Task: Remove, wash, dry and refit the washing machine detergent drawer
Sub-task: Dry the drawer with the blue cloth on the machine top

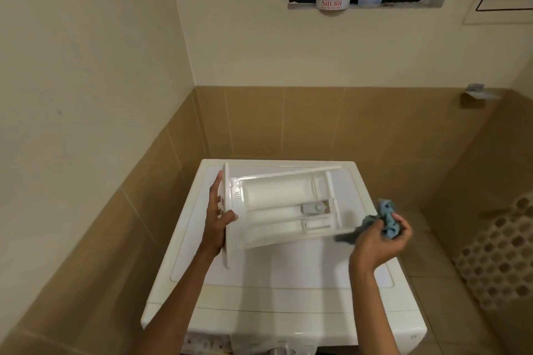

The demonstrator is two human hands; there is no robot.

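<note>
Gripping drawer (277, 199), left hand (216, 219) — right hand (380, 242) bunching cloth (388, 219), blurred

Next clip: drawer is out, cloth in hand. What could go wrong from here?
1. Only the left hand grips the detergent drawer, by its front panel; the long body juts out unsupported and might twist free onto the washing machine top.
2. The right hand holds the blue cloth bunched; a wad may miss the narrow compartments, leaving damp.

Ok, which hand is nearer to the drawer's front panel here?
Left. The left hand grips the front panel of the detergent drawer; the right hand is past the drawer's opposite end, holding a blue cloth.
</note>
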